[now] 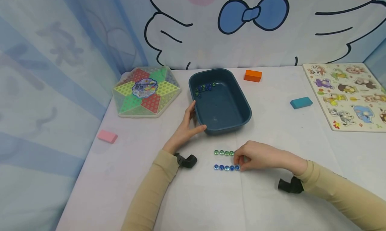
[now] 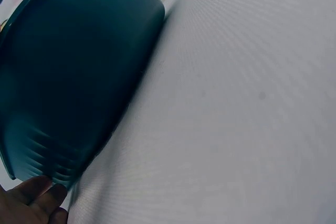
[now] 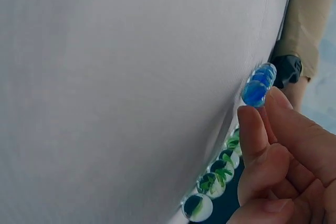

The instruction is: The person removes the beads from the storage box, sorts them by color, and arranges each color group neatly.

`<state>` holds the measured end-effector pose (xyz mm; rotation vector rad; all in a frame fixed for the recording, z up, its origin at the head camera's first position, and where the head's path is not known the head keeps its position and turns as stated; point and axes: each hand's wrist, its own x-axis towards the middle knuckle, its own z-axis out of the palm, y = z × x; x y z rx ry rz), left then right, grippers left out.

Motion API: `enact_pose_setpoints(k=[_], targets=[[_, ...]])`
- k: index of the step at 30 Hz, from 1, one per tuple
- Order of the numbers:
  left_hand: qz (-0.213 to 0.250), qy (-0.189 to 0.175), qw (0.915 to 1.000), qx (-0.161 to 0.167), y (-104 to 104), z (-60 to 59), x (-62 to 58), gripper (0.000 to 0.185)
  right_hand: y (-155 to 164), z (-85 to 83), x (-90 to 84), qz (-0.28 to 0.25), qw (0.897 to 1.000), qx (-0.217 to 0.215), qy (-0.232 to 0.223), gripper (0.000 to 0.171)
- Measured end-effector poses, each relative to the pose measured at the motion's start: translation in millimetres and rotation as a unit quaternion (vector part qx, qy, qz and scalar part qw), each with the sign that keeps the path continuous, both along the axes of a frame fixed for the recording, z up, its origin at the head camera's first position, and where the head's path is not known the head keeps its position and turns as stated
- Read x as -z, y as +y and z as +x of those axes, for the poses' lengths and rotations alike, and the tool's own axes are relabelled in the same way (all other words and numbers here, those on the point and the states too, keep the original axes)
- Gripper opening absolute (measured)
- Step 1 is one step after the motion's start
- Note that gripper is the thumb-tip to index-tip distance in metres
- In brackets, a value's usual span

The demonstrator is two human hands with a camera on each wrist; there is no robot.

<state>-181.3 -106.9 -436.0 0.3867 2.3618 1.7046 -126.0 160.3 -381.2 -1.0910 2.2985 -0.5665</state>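
Touching the end blue marble [image 1: 237,167] with curled right fingers [image 1: 241,157]; left fingers [image 1: 193,119] spread against tub [image 1: 241,100].

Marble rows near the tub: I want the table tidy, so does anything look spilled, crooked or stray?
Nothing stands out. The green marbles and blue marbles lie in two straight rows, the right hand at their end. The rest sit inside the tub, steadied by the left hand.
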Motion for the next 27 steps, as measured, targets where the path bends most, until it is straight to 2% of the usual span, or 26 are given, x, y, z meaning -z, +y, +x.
enact_pose_setpoints(k=[5,9,17,22,27], targets=[[0.000,-0.012,0.9999,0.004,0.3,-1.1,-1.6,0.092,2.1,-6.0,-10.3,-0.004,1.000,0.014,-0.003,0.011],[0.004,-0.021,0.9998,0.006,-0.2,-1.4,-3.3,0.092,1.1,-17.8,-22.4,-0.017,0.999,0.033,-0.016,0.010],[-0.002,-0.001,1.0000,-0.004,-0.5,0.2,-0.6,0.092,-4.1,-54.2,-45.1,-0.110,0.988,0.082,-0.076,0.021],[0.002,0.000,1.0000,-0.003,-0.8,0.1,-0.3,0.091,-14.9,-75.3,-57.1,-0.144,0.980,0.115,-0.073,0.021],[0.002,-0.002,1.0000,0.000,-0.9,0.0,-0.9,0.090,-25.6,-92.8,-62.2,-0.149,0.980,0.128,-0.038,0.022]])
